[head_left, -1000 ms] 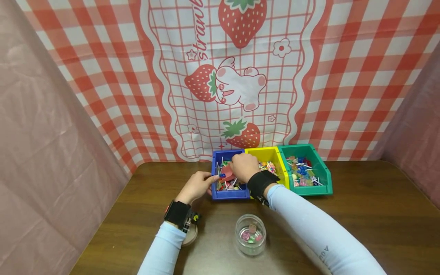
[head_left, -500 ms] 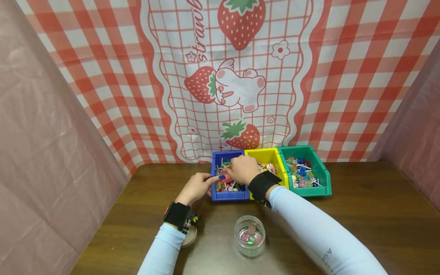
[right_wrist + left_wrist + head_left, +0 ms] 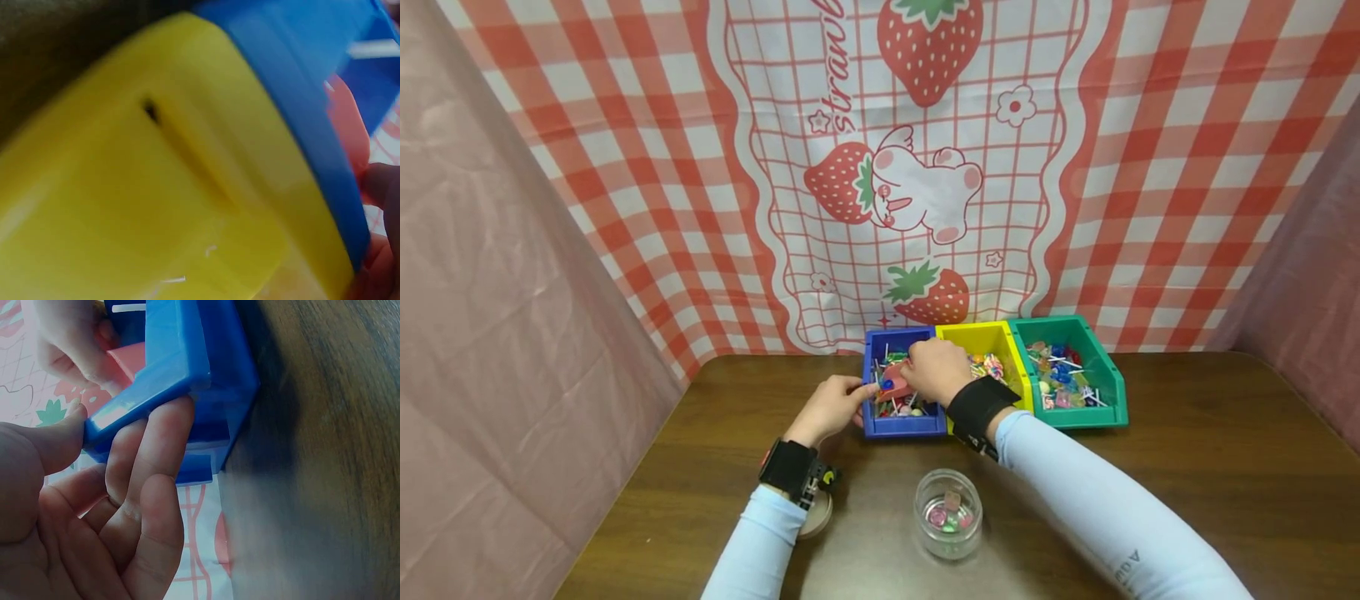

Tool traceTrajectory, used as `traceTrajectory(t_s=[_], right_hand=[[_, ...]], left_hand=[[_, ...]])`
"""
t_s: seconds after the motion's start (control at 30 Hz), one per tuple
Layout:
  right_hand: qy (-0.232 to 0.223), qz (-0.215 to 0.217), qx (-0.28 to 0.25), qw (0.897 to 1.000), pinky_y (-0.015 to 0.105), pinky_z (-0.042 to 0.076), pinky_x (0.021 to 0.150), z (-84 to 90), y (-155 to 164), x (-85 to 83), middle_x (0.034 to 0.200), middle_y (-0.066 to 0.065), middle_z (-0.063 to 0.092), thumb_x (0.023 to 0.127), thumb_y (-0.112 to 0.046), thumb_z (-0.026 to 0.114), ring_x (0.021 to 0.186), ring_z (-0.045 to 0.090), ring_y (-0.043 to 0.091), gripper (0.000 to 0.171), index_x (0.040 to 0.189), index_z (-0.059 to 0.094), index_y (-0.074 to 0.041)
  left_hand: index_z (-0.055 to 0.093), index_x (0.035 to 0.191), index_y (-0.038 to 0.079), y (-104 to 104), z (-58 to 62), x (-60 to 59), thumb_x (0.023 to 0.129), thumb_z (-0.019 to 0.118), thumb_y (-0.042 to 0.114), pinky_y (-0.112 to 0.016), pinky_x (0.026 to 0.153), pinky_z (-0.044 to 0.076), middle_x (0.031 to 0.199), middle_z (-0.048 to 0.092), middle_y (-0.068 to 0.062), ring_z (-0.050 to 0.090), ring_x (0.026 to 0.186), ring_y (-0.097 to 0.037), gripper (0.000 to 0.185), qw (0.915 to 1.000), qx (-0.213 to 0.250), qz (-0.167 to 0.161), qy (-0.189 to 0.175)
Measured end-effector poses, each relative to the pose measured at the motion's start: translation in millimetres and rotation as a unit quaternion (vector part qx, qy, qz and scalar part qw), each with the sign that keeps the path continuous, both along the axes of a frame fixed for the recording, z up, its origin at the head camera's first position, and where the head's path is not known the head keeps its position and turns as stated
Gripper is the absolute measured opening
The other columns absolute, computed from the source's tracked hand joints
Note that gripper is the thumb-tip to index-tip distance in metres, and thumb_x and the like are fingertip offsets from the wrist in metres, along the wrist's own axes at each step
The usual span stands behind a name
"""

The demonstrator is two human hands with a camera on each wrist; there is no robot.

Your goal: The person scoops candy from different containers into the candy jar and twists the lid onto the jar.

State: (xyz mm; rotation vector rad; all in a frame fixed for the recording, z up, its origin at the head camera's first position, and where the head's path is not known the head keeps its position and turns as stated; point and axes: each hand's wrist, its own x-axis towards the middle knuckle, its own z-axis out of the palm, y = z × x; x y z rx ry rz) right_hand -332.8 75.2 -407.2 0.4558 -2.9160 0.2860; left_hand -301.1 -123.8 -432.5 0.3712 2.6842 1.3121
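Note:
A blue bin (image 3: 904, 428) holds lollipops and wrapped candies. My left hand (image 3: 829, 408) grips its left wall, thumb inside and fingers outside, as the left wrist view shows of the blue wall (image 3: 140, 394). My right hand (image 3: 938, 368) holds a pink scoop (image 3: 898, 380) inside that bin, reaching across from the yellow bin's side. A blue candy (image 3: 887, 385) shows at the scoop's left part. In the right wrist view part of the pink scoop (image 3: 350, 128) appears beyond the bin walls. The scoop's handle is hidden by my right hand.
A yellow bin (image 3: 1024, 377) and a green bin (image 3: 1108, 375), both with candies, stand joined to the right. Nearer me is a clear jar (image 3: 949, 546) with several candies at its bottom. A round pale lid (image 3: 817, 518) lies partly under my left wrist. A strawberry cloth (image 3: 925, 208) hangs behind.
My right hand and the scoop have shifted slightly within the blue bin, the wrist a little to the right. My left hand keeps its grip on the wall.

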Motion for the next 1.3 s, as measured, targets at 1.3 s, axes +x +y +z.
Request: traceTrajectory(t_s=[1.3], right_hand=[[0.068,-0.023,-0.016,0.997,0.038,0.049,0.052,-12.2,2.9,3.4,0.065,0.003,0.054,0.092,-0.044,0.065,0.055,0.051,0.023,0.037,0.075,0.07,-0.011]], left_hand=[[0.072,0.097,-0.002,2.3,1.5,1.6,0.103,0.058,0.03,-0.048,0.07,0.055,0.068,0.066,-0.005,0.07,0.066,-0.033,0.036,0.9997,0.021,0.001,-0.008]])
